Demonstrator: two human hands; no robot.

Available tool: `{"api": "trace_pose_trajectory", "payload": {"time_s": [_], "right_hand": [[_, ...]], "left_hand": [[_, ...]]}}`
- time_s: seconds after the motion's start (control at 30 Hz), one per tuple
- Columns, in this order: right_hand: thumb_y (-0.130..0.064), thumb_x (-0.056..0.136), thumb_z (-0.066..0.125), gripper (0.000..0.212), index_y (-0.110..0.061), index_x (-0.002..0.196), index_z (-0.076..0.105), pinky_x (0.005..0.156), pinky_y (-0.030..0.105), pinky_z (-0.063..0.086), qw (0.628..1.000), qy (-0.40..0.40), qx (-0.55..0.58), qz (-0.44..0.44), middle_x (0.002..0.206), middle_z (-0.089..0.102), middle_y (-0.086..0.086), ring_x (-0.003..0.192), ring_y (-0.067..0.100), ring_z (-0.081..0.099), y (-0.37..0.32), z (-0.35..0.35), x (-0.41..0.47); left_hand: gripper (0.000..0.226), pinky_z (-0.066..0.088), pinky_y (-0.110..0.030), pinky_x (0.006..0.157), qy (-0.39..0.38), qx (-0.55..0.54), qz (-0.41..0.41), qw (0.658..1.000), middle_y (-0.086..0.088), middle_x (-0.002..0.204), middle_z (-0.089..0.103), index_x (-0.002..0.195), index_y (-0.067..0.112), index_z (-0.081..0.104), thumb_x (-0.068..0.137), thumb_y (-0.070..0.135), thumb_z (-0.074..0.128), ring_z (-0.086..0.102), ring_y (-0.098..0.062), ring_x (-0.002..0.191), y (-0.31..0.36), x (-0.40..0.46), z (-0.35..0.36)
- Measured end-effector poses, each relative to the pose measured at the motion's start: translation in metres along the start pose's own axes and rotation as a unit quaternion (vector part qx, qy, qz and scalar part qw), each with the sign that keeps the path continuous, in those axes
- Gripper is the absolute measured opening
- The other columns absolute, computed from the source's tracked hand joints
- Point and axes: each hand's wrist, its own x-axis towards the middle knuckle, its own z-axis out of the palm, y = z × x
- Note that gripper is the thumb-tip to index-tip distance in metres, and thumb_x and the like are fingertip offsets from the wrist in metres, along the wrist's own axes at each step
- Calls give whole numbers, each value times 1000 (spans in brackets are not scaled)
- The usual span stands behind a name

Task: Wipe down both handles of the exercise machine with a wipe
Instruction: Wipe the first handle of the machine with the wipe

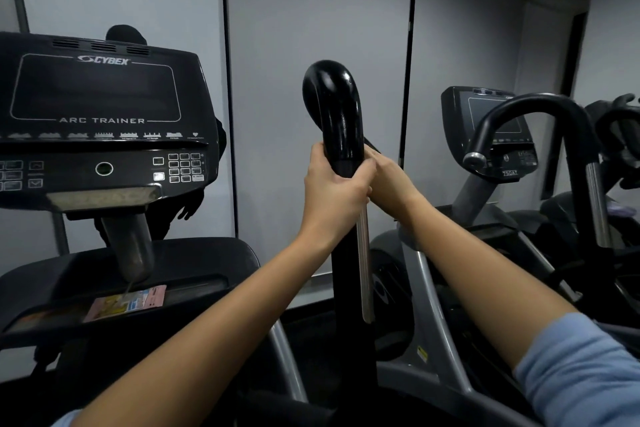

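A glossy black handle (334, 104) of the exercise machine rises in the middle of the view and curves over at its top. My left hand (334, 184) is wrapped around its shaft just below the glossy part. My right hand (389, 180) grips the same shaft from the right side, touching the left hand. No wipe shows in either hand; whatever lies under the fingers is hidden. A silver strip (364, 263) runs down the shaft below my hands. The machine's other handle is out of sight.
The machine's black console (100, 114) stands at the left, with a card (126, 302) on the tray below it. A second machine with a curved black handle (540, 114) and its own console (491, 125) stands at the right. Grey wall panels (311, 10) lie behind.
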Motion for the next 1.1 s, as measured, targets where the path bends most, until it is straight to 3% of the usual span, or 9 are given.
{"api": "trace_pose_trajectory", "payload": {"time_s": [0.13, 0.23, 0.37, 0.5, 0.63, 0.7, 0.8, 0.9, 1.1], "right_hand": [[6, 75, 62, 49, 3, 124, 58, 97, 31, 51, 985, 61, -133, -87, 133, 55, 17, 125, 28, 52, 21, 23, -21], [19, 74, 55, 48, 4, 119, 60, 70, 29, 56, 981, 168, 82, 55, 108, 67, 24, 97, 37, 67, 8, 1, -24], [5, 88, 42, 35, 4, 116, 63, 56, 22, 38, 864, 288, 321, 260, 90, 69, 27, 75, 33, 63, -18, -50, 25], [-15, 88, 47, 41, -1, 126, 56, 70, 22, 44, 949, 232, 198, 86, 109, 68, 21, 79, 25, 62, -38, -54, 52], [-10, 93, 42, 32, -34, 72, 43, 60, 25, 43, 982, 130, 130, 44, 71, 44, -16, 60, 4, 42, -29, -40, 48], [-3, 92, 45, 32, -22, 67, 36, 56, 20, 33, 985, 79, 150, 22, 72, 40, -19, 60, -3, 34, -24, -27, 36], [4, 91, 44, 34, -23, 111, 47, 76, 21, 44, 997, 53, 56, -7, 115, 62, 12, 90, 6, 45, -7, -12, 24], [4, 94, 35, 53, -8, 146, 28, 111, 32, 36, 999, 26, 19, -22, 152, 31, 12, 138, 17, 33, 9, 2, 10], [17, 79, 48, 53, 2, 129, 52, 80, 43, 55, 994, 71, 51, 58, 130, 57, 22, 105, 41, 63, 27, 0, -30]], "left_hand": [[32, 55, -35, 60, -5, 3, 1, 1000, -4, 85, 64, 103, 12, 50, 77, 21, 66, 63, -23, 68, 6, -3, -1], [24, 51, -26, 54, -8, -8, -5, 1000, 2, 77, 59, 100, 13, 49, 83, 12, 65, 59, -21, 63, 9, -5, 0], [22, 49, -21, 51, -12, -7, -10, 1000, 1, 76, 57, 99, 13, 48, 84, 11, 63, 57, -20, 61, 10, -5, -1], [24, 48, -19, 51, -15, -7, -11, 1000, -2, 83, 60, 103, 13, 48, 84, 10, 62, 59, -19, 64, 10, -5, -1], [23, 49, -25, 54, -11, -6, -5, 1000, -5, 85, 61, 101, 14, 48, 83, 12, 63, 59, -20, 63, 5, -2, -2], [24, 50, -25, 54, -10, -4, -3, 1000, -4, 83, 60, 101, 14, 49, 83, 12, 64, 60, -19, 62, 2, -1, -2], [25, 50, -25, 55, -10, -4, 3, 1000, -1, 82, 60, 102, 15, 49, 82, 13, 64, 61, -19, 64, 4, -1, -1], [27, 51, -26, 56, -9, -3, 1, 1000, 0, 82, 59, 105, 12, 49, 83, 12, 64, 62, -20, 65, 6, -2, -1], [21, 49, -20, 52, -14, -10, -4, 1000, 4, 79, 58, 97, 18, 49, 84, 13, 64, 60, -18, 65, 10, -6, -1]]}}
